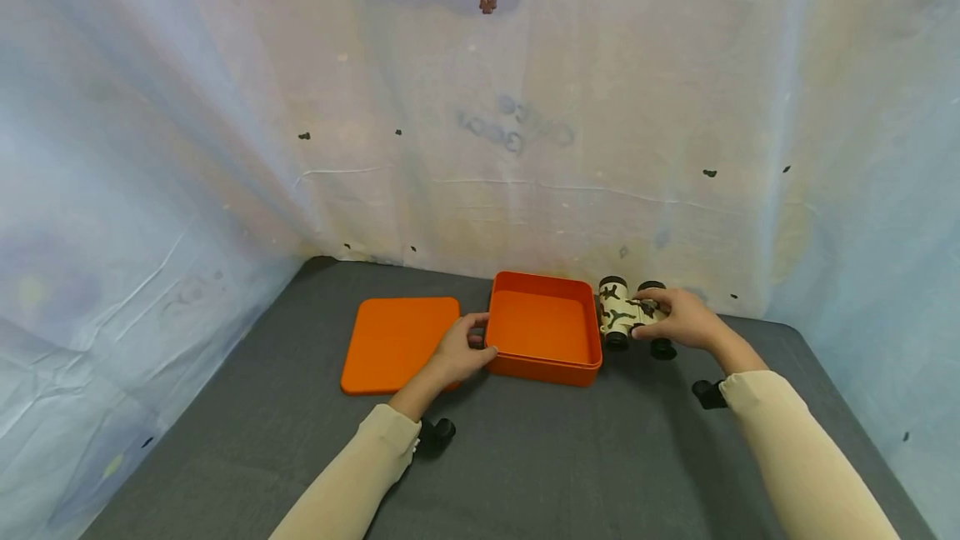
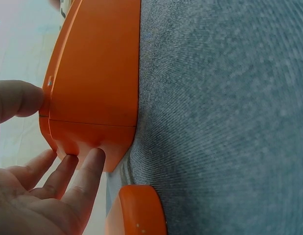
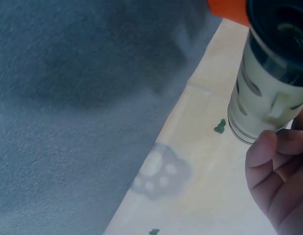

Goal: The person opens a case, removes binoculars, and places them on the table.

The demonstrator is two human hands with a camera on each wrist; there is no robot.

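An open orange box stands on the dark grey table. My left hand grips its near left corner; in the left wrist view the thumb presses near the rim and the fingertips touch the side wall. To the right of the box is a pair of camouflage binoculars with black ends. My right hand holds the binoculars by the right barrel, thumb on the near side and fingers over the far side. Whether they touch the table I cannot tell. In the right wrist view one barrel shows large beside the thumb.
A flat orange lid lies left of the box, partly behind the left hand. A pale patterned cloth hangs along the table's back edge and continues on both sides. Dark cameras are strapped at the wrists.
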